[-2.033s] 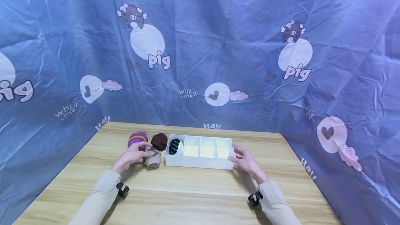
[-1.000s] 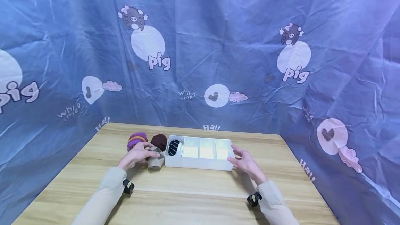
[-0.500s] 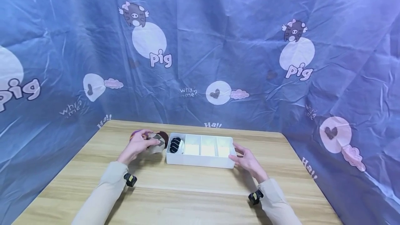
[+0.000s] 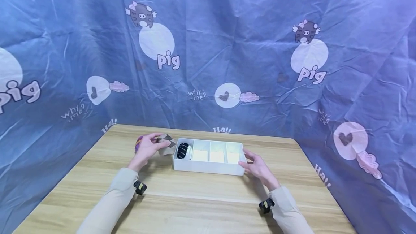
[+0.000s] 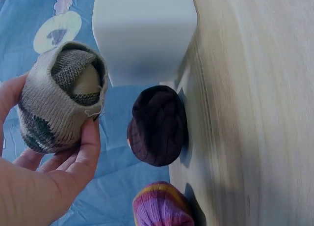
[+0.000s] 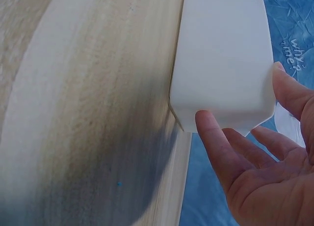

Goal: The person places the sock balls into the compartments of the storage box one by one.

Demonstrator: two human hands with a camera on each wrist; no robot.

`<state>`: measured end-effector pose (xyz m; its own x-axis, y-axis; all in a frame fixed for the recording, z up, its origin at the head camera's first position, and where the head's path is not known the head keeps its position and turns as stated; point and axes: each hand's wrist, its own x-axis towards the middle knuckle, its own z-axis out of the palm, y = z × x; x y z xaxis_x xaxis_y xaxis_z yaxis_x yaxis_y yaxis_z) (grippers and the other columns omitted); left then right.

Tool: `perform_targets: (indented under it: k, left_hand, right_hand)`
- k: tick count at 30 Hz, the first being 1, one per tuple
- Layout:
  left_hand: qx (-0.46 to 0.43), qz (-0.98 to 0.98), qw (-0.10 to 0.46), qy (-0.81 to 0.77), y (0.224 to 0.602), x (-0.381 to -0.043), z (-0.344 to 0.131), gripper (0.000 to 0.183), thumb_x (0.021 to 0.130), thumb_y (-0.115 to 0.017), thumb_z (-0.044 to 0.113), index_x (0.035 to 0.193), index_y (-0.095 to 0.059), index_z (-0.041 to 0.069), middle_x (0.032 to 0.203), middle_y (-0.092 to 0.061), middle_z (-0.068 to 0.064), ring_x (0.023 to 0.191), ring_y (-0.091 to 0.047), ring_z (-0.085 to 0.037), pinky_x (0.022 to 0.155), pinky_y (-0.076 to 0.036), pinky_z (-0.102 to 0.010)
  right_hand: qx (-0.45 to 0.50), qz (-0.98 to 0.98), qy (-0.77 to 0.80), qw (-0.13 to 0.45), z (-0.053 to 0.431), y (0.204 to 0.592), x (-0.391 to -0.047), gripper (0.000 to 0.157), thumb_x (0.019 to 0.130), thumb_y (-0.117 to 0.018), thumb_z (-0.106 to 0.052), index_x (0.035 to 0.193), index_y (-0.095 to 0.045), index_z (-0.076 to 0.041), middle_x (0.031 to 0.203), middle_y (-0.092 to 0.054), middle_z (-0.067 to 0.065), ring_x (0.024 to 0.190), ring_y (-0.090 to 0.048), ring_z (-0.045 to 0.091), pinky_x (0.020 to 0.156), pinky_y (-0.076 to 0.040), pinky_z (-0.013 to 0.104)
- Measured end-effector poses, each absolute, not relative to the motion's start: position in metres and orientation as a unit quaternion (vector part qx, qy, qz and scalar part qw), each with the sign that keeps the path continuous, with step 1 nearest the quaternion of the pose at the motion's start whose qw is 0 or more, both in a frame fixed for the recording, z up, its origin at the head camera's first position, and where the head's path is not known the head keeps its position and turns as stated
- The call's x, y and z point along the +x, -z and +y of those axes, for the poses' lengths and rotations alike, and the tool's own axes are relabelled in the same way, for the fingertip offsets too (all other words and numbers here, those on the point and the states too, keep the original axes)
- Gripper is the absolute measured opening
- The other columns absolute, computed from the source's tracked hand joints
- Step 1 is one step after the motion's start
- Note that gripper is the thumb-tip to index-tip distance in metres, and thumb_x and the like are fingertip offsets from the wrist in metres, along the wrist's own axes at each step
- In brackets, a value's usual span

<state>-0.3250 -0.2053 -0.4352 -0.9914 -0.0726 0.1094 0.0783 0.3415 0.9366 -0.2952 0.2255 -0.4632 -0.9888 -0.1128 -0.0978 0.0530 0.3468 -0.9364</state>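
Note:
My left hand point(image 4: 147, 152) holds a rolled-up beige and grey patterned sock point(image 5: 49, 96) between thumb and fingers, lifted off the table just left of the white divided box point(image 4: 208, 168). A dark brown rolled sock point(image 5: 158, 127) lies on the table beside the box's left end; in the head view the held sock hides it. Left of that is a purple and orange striped rolled sock point(image 5: 162, 206), partly behind my left hand in the head view. A black and white rolled sock point(image 4: 183, 151) sits in the leftmost compartment. My right hand point(image 4: 260, 169) grips the box's right end.
Under everything is a wood-grain table point(image 4: 195, 205). A blue printed cloth point(image 4: 208, 64) hangs behind it and along both sides. Dividers split the box into several compartments. Each wrist carries a small black camera point(image 4: 139, 187).
My left hand has turned the beige and grey sock, raised it and moved it back and slightly right, over the dark brown sock. The right hand has stayed at the box's end.

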Motion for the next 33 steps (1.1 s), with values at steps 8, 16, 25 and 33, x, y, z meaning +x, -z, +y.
perform_targets:
  k: [8, 16, 25, 33]
  left_hand:
    - [-0.014, -0.784, 0.074, 0.617, 0.431, -0.329, -0.189, 0.064, 0.077, -0.084, 0.024, 0.133, -0.058, 0.004, 0.118, -0.066, -0.02, 0.089, -0.062, -0.01, 0.077, -0.051, -0.019]
    - [-0.016, -0.752, 0.086, 0.653, 0.432, -0.333, -0.169, 0.058, 0.078, -0.083, 0.02, 0.131, -0.062, 0.008, 0.116, -0.066, -0.021, 0.085, -0.063, -0.009, 0.073, -0.053, -0.021]
    - [-0.009, -0.752, 0.097, 0.652, 0.434, -0.338, -0.16, 0.053, 0.077, -0.084, 0.026, 0.124, -0.066, 0.008, 0.108, -0.07, -0.014, 0.084, -0.062, -0.007, 0.072, -0.052, -0.02]
    - [-0.009, -0.732, 0.111, 0.672, 0.436, -0.34, -0.145, 0.049, 0.078, -0.083, 0.018, 0.122, -0.066, 0.005, 0.1, -0.071, -0.011, 0.079, -0.062, -0.005, 0.068, -0.051, -0.018]
  right_hand:
    - [-0.022, 0.816, 0.573, 0.073, 0.227, 0.464, -0.297, 0.076, 0.091, -0.069, -0.013, 0.153, -0.027, -0.005, 0.152, -0.032, 0.03, 0.131, -0.045, 0.047, 0.094, -0.054, 0.041]
    - [-0.022, 0.814, 0.576, 0.071, 0.227, 0.464, -0.297, 0.076, 0.09, -0.07, -0.013, 0.153, -0.028, -0.005, 0.152, -0.031, 0.03, 0.131, -0.045, 0.048, 0.092, -0.055, 0.04]
    - [-0.023, 0.815, 0.575, 0.068, 0.226, 0.464, -0.297, 0.074, 0.09, -0.07, -0.012, 0.152, -0.03, -0.005, 0.15, -0.035, 0.03, 0.129, -0.047, 0.047, 0.089, -0.056, 0.039]
    - [-0.02, 0.818, 0.571, 0.07, 0.225, 0.464, -0.298, 0.075, 0.09, -0.069, -0.012, 0.153, -0.029, -0.004, 0.151, -0.033, 0.03, 0.128, -0.048, 0.047, 0.086, -0.057, 0.038]
